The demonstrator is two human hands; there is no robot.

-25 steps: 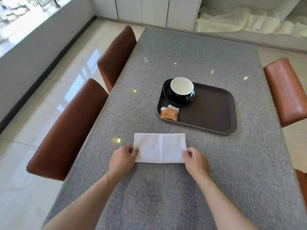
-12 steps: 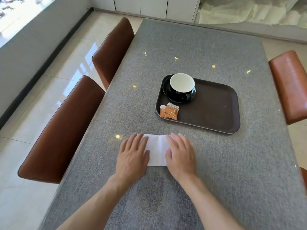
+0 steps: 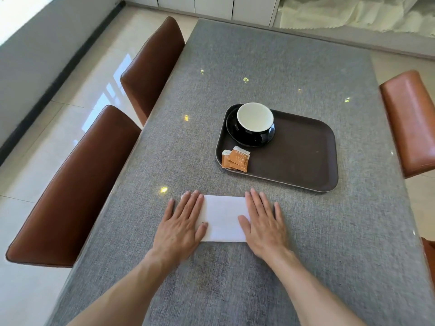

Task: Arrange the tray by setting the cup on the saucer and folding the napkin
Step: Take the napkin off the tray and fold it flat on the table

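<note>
A white napkin (image 3: 223, 217), folded into a rectangle, lies flat on the grey table near me. My left hand (image 3: 181, 224) rests flat on its left end, fingers spread. My right hand (image 3: 263, 222) lies flat on its right end, fingers apart. Beyond the napkin stands a dark brown tray (image 3: 303, 158). In its far left corner a black cup with a white inside (image 3: 255, 121) sits on a black saucer (image 3: 235, 135). Orange sachets (image 3: 236, 158) lie in the tray's near left corner.
The grey table (image 3: 270, 55) stretches away from me. Two brown chairs (image 3: 77, 184) stand along its left side and an orange-brown chair (image 3: 409, 118) on the right. Tiled floor and white cabinets lie beyond.
My hands went from pinching the napkin's near corners to pressing flat close together on it, then slid apart toward its ends. The napkin stays folded in place.
</note>
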